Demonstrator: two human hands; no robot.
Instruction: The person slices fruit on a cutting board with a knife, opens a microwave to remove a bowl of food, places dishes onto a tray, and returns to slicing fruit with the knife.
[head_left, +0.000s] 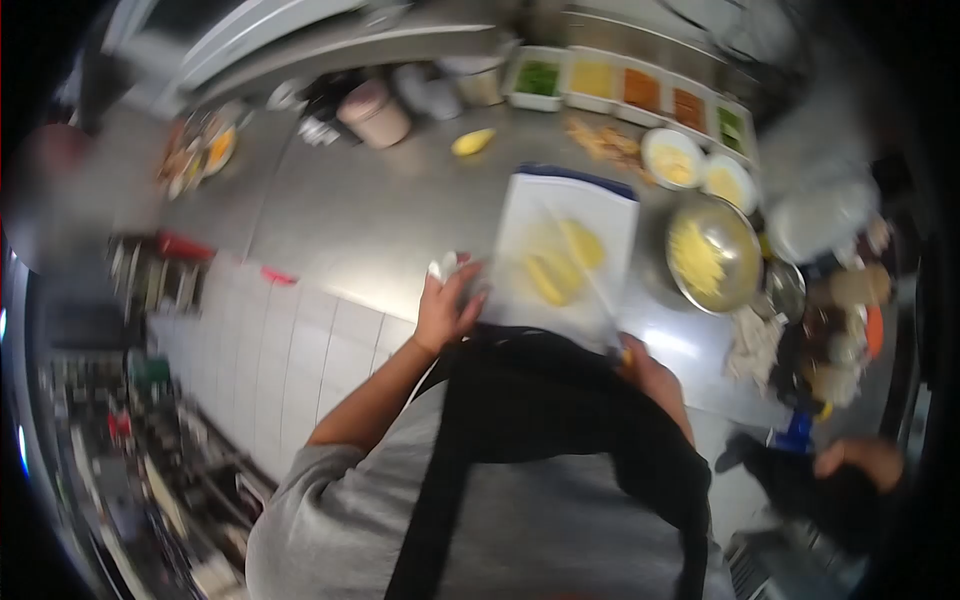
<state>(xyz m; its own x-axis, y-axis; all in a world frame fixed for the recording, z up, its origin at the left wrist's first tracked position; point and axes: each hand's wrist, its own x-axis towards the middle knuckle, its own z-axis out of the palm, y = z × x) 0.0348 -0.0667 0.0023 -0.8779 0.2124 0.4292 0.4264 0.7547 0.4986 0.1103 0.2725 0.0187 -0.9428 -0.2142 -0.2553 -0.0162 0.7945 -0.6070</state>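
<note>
Lying flat on the white cutting board [520, 290], the yellow pieces [553, 277] are forward of both hands, ahead and right of the left fingertips and ahead and left of the right fingers. The right hand [650, 378], at the board's near right corner, has its fingers curled around the handle of a knife [627, 355]; the blade, blurred, slants forward and left from them across the board. The left hand [445, 312] is beside the board's left edge, fingers bent and partly parted. A white item [437, 269] shows at its fingertips; whether they grip it cannot be told.

Handling, as judged: the pieces should be light, firm and moist, with slippery cut faces and little flex. Take hold at the outer sides, fingertips curled back, pressing down lightly; a hard pinch may make a piece skid. Thin portions may snap. The knife should be rigid and light; grip it by the handle only, fingers clear of the edge.
</note>
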